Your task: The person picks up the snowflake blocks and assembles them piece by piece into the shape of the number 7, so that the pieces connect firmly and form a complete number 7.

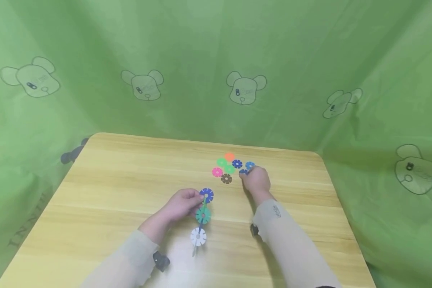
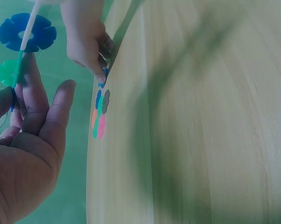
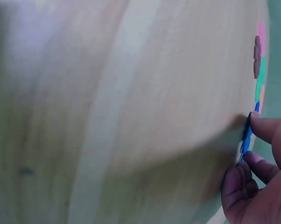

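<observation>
My left hand (image 1: 183, 205) pinches a chain of interlocked notched plastic discs at its upper end, by a dark blue disc (image 1: 209, 193). Below that in the chain come a teal disc (image 1: 203, 216) and a white disc (image 1: 198, 237), with other discs seen edge-on between them. My right hand (image 1: 257, 181) is at the right side of a group of loose discs on the table. Between its thumb and finger it pinches a blue disc (image 3: 246, 135), low over the tabletop. Beside that hand lies a lighter blue disc (image 1: 250, 165).
Loose discs lie together on the wooden table (image 1: 111, 180): orange (image 1: 229, 156), pink (image 1: 217, 172), brown (image 1: 226, 179), dark blue (image 1: 237, 164) and two green ones (image 1: 221, 162). A green curtain (image 1: 201, 112) with mouse-head drawings surrounds the table's far and side edges.
</observation>
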{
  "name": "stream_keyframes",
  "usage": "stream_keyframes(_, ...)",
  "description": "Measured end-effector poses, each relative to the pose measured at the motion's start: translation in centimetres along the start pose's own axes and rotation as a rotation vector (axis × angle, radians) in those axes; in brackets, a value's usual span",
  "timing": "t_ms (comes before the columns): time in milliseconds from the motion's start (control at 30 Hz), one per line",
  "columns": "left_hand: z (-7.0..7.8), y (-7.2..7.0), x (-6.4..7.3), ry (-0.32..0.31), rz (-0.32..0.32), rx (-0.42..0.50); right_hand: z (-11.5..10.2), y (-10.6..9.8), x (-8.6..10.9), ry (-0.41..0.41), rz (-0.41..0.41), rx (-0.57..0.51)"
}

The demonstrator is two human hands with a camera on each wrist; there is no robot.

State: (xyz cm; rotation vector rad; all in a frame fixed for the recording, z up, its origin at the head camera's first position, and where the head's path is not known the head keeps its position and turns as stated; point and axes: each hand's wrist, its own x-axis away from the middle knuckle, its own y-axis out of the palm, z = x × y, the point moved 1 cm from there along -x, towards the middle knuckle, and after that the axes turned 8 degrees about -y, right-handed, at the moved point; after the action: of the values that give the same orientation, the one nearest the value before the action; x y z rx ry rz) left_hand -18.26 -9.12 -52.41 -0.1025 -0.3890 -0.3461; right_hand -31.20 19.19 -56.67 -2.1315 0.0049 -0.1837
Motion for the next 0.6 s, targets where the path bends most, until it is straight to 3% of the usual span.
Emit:
stream_keyframes(367, 0.2, 0.2, 0.0, 0.007, -0.002, 0.014, 0.2, -0.7, 2.5, -0.04, -0.002, -0.164)
stream_keyframes(600, 0.2, 0.3, -0.1, -0.003, 0.005, 0.016, -0.7, -1.0, 4.9, -0.203, -0.024, -0.275)
